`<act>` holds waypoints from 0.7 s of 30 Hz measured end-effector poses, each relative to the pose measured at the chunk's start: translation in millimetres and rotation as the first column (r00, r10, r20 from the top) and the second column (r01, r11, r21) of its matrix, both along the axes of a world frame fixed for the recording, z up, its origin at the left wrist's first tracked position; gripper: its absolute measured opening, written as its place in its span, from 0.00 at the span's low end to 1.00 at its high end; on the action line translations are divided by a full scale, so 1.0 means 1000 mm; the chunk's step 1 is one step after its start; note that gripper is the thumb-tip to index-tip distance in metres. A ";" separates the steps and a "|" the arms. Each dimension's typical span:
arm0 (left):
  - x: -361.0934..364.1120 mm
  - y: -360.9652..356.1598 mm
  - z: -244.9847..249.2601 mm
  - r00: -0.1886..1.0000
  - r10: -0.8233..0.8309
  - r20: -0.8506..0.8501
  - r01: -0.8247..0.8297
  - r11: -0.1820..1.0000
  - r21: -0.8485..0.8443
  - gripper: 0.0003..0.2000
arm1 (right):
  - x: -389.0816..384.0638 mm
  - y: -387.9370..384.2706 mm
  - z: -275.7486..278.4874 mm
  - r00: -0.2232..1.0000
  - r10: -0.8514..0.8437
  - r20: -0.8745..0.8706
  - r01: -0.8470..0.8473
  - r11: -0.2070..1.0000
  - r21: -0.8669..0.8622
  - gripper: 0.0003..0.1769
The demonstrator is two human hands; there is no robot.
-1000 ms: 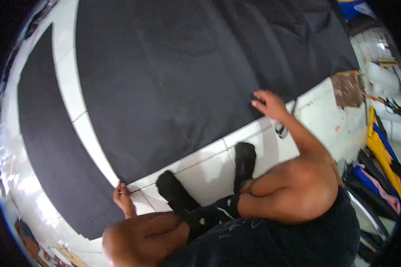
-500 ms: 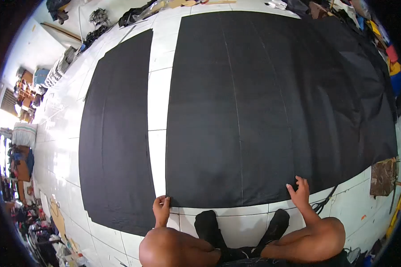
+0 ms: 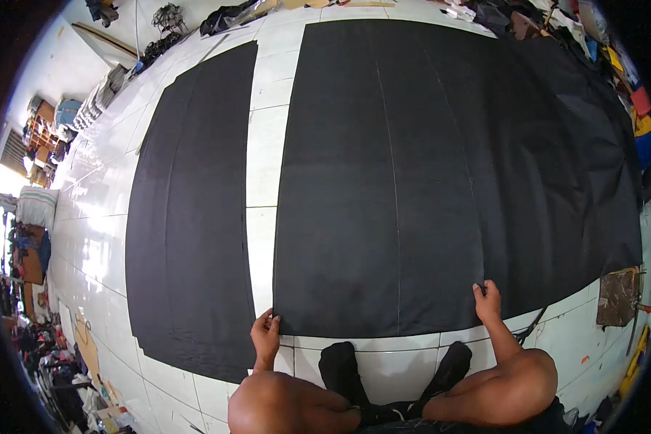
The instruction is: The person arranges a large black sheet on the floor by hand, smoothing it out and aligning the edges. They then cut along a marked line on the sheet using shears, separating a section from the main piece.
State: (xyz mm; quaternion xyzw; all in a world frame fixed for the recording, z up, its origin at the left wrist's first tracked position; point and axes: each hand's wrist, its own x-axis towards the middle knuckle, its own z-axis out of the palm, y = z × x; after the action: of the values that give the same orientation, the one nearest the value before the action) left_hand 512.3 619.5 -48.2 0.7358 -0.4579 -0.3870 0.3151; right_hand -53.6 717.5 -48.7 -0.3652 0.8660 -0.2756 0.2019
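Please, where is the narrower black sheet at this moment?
In the head view, the narrower black sheet lies on the white tiled floor, left of the wider black sheet, with bare floor showing between them.

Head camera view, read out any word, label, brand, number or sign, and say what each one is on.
No text can be read in this view.
Large black fabric sheet: thin pale lines, no letters visible.
Narrower black fabric piece: no letters visible.
Pale striped sack and lower-left clutter: too small or blurred to read.
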 end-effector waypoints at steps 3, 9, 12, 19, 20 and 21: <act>0.000 0.003 -0.004 0.999 0.026 0.047 -0.025 0.999 -0.025 0.15 | -0.007 0.005 -0.017 0.999 0.025 -0.031 -0.026 0.999 -0.032 0.13; -0.002 0.005 -0.006 0.996 0.073 0.040 -0.072 0.997 -0.036 0.15 | -0.009 0.012 -0.026 0.999 -0.024 0.047 0.025 1.000 -0.014 0.11; -0.002 0.005 -0.006 0.997 0.080 -0.005 -0.080 0.996 -0.034 0.15 | -0.014 0.012 -0.039 0.999 -0.038 -0.025 0.037 0.999 -0.039 0.11; -0.007 0.003 0.006 0.998 0.064 0.019 -0.064 0.998 -0.004 0.16 | -0.011 0.011 -0.035 0.999 -0.034 -0.026 0.032 0.998 -0.057 0.13; -0.006 0.003 0.006 0.997 0.077 -0.007 -0.077 0.997 0.000 0.16 | -0.013 0.013 -0.036 0.999 -0.043 -0.002 0.043 0.999 -0.020 0.15; -0.005 0.005 0.004 0.996 0.088 -0.033 -0.087 0.996 0.005 0.16 | -0.013 0.012 -0.033 0.998 -0.056 0.021 0.055 0.998 0.018 0.17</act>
State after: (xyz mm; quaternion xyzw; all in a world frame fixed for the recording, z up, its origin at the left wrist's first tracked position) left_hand 507.0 624.0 -44.4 0.7491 -0.4192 -0.3858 0.3380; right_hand -66.6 729.2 -81.2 -0.3363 0.8759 -0.2776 0.2065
